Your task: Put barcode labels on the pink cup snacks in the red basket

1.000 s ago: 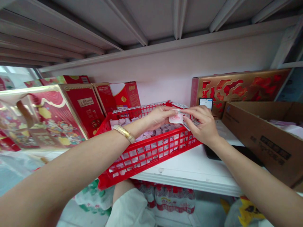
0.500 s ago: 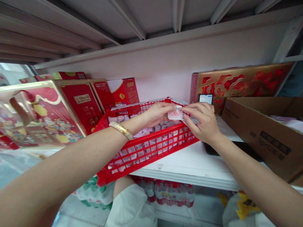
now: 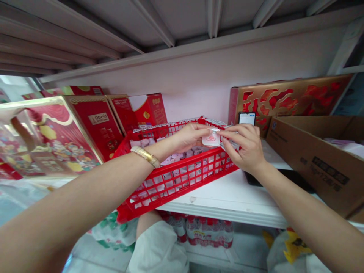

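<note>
Above the red plastic basket (image 3: 170, 174), a small white pack with pink print (image 3: 211, 139) is pinched in my left hand (image 3: 191, 137) by its left and upper edge. My right hand (image 3: 243, 146) is at the pack's right corner, with thumb and fingertips close together. Whether those fingertips grip the pack's edge or a thin piece on it is too small to make out. Many small pale pink and white packs (image 3: 167, 184) fill the basket. Sheets with printed rows (image 3: 214, 122) lie along its far rim and right end, partly hidden behind my right hand.
The basket stands tilted across the white shelf's front edge (image 3: 227, 208). Red gift boxes (image 3: 99, 125) are on the left. A phone (image 3: 247, 118) leans against a gold-red box (image 3: 292, 100) behind a cardboard box (image 3: 313, 159). Bottled drinks (image 3: 209, 231) sit below.
The pack has shifted very slightly right and down between my hands. My right fingers have moved a little along its upper right corner. The basket has stayed in place.
</note>
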Demonstrator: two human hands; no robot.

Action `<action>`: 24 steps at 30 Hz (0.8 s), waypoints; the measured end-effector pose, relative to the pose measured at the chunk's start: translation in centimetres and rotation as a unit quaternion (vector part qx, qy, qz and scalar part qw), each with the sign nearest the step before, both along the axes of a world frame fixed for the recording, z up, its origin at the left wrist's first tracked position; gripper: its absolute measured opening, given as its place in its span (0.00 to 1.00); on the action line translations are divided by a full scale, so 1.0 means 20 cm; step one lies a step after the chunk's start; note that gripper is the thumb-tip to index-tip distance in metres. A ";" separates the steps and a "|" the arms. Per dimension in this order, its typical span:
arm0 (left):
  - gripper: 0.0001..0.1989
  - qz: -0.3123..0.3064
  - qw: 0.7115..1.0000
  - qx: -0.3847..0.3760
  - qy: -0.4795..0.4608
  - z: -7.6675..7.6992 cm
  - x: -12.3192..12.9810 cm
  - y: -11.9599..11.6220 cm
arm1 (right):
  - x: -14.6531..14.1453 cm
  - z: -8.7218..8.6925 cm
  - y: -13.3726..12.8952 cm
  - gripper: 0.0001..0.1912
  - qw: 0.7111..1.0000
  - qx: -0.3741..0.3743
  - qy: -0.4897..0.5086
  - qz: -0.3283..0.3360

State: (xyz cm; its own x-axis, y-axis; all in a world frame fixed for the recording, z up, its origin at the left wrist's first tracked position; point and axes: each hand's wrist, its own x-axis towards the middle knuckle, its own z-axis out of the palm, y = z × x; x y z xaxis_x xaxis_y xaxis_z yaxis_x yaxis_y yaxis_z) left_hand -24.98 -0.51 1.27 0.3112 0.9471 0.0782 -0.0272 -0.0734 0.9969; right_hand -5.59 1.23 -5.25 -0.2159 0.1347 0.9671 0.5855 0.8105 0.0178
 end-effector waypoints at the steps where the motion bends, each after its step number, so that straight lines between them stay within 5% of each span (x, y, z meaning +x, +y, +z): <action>1: 0.06 0.003 1.000 0.000 0.002 0.00 0.00 0.00 | 0.00 0.00 0.00 0.10 1.000 0.002 0.002 -0.002; 16: 0.06 0.016 1.000 0.001 0.020 0.01 0.01 0.00 | 0.00 0.00 0.00 0.07 1.000 0.021 0.006 0.007; 24: 0.09 0.040 0.999 0.006 0.037 0.10 0.05 -0.05 | 0.01 0.07 -0.05 0.14 0.999 -0.024 0.017 -0.015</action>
State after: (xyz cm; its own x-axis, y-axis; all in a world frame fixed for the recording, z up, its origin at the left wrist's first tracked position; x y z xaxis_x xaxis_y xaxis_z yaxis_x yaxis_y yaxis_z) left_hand -23.90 -1.59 3.32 0.2402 0.9682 0.0694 0.0524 -0.0844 0.9951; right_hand -5.44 0.31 -3.93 -0.1777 0.1876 0.9660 0.6099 0.7914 -0.0415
